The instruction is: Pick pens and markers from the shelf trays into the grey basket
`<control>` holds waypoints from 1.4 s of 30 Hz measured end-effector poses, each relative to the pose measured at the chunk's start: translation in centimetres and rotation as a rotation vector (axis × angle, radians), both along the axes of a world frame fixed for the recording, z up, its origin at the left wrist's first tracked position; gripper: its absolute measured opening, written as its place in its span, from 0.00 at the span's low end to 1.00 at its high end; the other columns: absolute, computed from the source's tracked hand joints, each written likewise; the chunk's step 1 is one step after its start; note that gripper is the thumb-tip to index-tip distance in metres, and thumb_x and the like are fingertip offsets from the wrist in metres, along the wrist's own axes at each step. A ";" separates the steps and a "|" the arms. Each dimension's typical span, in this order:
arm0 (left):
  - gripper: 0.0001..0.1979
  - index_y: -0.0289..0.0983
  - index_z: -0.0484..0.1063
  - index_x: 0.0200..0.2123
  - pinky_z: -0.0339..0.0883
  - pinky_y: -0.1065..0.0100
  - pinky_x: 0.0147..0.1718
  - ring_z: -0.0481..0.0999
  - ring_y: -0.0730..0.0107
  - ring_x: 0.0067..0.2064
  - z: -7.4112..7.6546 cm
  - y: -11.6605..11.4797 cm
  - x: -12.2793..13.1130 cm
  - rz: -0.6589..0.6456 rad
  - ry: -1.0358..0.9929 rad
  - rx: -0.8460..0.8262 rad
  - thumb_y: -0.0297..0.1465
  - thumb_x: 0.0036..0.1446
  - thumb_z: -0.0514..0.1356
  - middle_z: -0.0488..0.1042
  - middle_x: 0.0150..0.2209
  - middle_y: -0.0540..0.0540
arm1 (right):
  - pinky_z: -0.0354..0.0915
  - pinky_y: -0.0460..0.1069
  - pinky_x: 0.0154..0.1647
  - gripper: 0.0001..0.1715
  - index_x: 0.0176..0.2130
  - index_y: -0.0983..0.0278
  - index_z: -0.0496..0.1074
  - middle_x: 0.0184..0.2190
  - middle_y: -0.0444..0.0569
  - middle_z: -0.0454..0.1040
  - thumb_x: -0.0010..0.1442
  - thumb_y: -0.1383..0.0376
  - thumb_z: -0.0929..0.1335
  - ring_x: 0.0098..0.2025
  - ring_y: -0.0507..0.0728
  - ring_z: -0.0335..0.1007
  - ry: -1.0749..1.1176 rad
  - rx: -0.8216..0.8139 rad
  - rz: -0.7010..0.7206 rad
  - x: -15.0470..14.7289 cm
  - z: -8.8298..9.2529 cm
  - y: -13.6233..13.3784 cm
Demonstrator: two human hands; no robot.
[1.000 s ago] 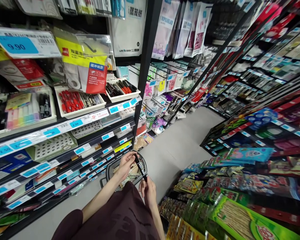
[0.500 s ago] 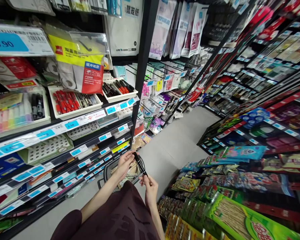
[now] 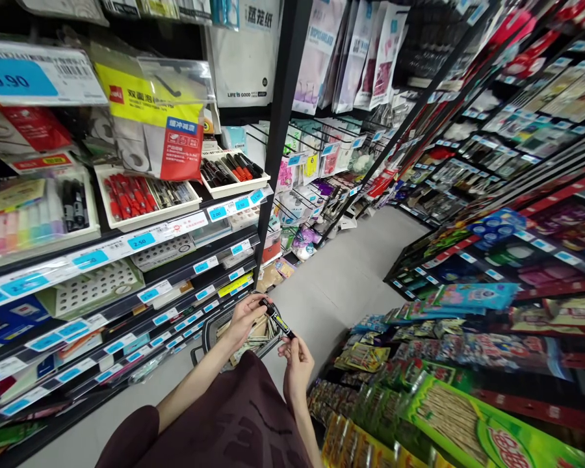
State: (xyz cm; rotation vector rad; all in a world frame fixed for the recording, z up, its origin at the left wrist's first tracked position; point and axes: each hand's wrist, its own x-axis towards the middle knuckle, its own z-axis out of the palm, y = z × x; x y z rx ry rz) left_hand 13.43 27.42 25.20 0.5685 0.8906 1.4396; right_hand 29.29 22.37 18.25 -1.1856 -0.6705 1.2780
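Tall black store shelving (image 3: 170,227) fills my left; racks of packaged snacks (image 3: 468,351) crowd my right, leaving a narrow strip of grey floor (image 3: 351,260) between. A black upright post (image 3: 279,110) stands ahead of my hands. Below them is a dark basket (image 3: 207,333) of pale packets; I cannot tell what supports it. On the shelf, a hanging tape packet (image 3: 146,97) partly blocks the white tray (image 3: 160,214) of red pens, with a tray of markers (image 3: 234,187) beside it.

Above the basket is a black pen (image 3: 279,318), slanting between my hands. My left hand (image 3: 247,315) pinches its upper end; the fingers of my right hand (image 3: 297,364) grip the lower tip. Held by its ends, its printed barrel stays uncovered, probably for reading.
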 end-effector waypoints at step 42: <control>0.19 0.36 0.75 0.46 0.66 0.71 0.40 0.77 0.69 0.41 -1.1 -1.1 0.0 -0.051 0.130 -0.052 0.34 0.51 0.70 0.81 0.44 0.40 | 0.71 0.51 0.31 0.18 0.42 0.67 0.80 0.43 0.59 0.79 0.56 0.57 0.73 0.35 0.59 0.76 -0.343 0.114 -0.108 -0.1 0.3 -1.9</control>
